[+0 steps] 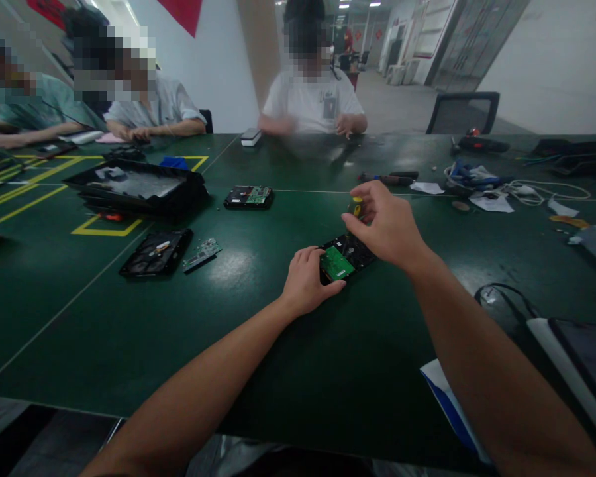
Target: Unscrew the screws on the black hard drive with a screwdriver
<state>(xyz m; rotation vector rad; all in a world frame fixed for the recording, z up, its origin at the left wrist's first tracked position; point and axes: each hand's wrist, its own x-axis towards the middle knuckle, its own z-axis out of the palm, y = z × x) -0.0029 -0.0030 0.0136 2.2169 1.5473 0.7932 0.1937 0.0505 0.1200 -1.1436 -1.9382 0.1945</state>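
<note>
On the green table in front of me lies a hard drive (338,262), its green circuit board facing up. My left hand (308,281) grips its near left side, thumb along the front edge and fingers at the back. Above the drive's far end, my right hand (385,222) pinches a small yellow-and-black screwdriver (356,208) held upright. The screwdriver's tip is too small to make out, so I cannot tell whether it touches the drive. My right fingers hide part of the handle.
Left of the drive are a loose circuit board (202,255), a black drive casing (157,253) and a black tray (134,185). Another hard drive (248,197) lies farther back. Screwdrivers (390,178), cables (531,192) and a phone (586,358) are rightward. Several people sit around the table.
</note>
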